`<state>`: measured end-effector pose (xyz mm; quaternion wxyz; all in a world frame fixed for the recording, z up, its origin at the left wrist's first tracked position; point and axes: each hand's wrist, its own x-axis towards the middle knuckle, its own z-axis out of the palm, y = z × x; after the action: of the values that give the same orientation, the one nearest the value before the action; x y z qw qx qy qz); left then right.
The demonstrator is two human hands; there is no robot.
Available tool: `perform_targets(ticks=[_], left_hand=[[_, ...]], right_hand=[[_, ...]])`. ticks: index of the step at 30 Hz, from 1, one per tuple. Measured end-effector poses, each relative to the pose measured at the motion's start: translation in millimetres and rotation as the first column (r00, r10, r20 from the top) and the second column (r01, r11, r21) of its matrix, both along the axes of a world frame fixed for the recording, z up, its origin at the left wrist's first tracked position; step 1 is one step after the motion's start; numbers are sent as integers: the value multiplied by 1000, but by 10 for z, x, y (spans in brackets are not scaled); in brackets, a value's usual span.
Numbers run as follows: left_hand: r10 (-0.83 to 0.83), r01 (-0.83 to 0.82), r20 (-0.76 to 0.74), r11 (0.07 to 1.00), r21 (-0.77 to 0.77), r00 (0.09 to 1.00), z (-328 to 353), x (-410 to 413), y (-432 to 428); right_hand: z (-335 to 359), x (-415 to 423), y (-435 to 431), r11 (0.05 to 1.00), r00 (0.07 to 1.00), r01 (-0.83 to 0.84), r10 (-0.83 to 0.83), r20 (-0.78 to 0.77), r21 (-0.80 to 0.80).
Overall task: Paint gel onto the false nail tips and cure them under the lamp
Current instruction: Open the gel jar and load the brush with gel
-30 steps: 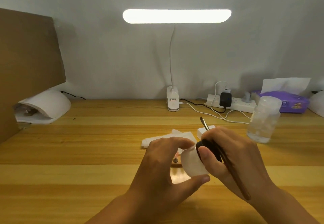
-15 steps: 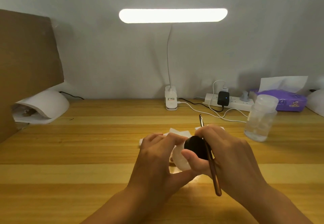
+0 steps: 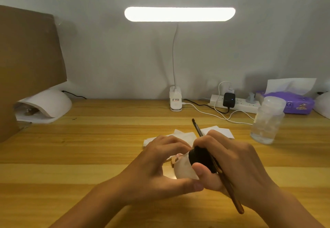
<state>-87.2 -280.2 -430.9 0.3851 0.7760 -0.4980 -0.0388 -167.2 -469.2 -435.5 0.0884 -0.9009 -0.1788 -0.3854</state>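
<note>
- You are holding the gel jar [image 3: 184, 169] in front of the clip base [image 3: 175, 101] of the desk lamp [image 3: 179, 14], on the side nearer to you and low over the table [image 3: 89, 156]. I cannot tell if it is touching the wood.
- Your left hand [image 3: 157, 170] is curling round the white frosted body of the jar, with the thumb passing under it and the fingers bending over the top.
- Your right hand [image 3: 237, 170] is gripping the black lid [image 3: 201, 158] between thumb and fingers.
- The same hand is also keeping the brush [image 3: 230, 193]. Its bristle end is pointing up toward the clip base and its handle is running back across the hand toward you.
- Something small and pinkish is showing just behind the jar. It is too hidden to tell what it is.
- White paper wipes [image 3: 219, 132] are lying between your hands and the clip base.
- The white curing lamp [image 3: 51, 102] is sitting far to the left of the clip base, beside a brown cardboard sheet [image 3: 26, 58].
- To the right of the clip base a power strip [image 3: 239, 103] is lying. Beyond it a clear bottle [image 3: 267, 122] is standing, and then a purple tissue pack [image 3: 296, 104].
</note>
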Motion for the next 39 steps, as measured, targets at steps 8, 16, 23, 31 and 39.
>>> perform_targets(ticks=[8,16,23,31,39], left_hand=[[251,-204,393,966,-158,885,-224,-69,-85],[478,-365,461,876,-316,747,-267,9,-134],[432,-378,433,902,-211,791,-273,102,-88],[421,-360,294,901,-241,858,-309,211,-13],[444,-336,257,865,-372,858,-342,194,-56]], right_hand=[[-65,27,28,984,991,58,-36,-130,169],[-130,114,18,960,972,200,-169,-165,195],[-94,109,-73,975,957,130,-77,-280,178],[54,72,-125,925,951,75,46,-306,372],[7,117,-379,850,920,206,-1,-391,484]])
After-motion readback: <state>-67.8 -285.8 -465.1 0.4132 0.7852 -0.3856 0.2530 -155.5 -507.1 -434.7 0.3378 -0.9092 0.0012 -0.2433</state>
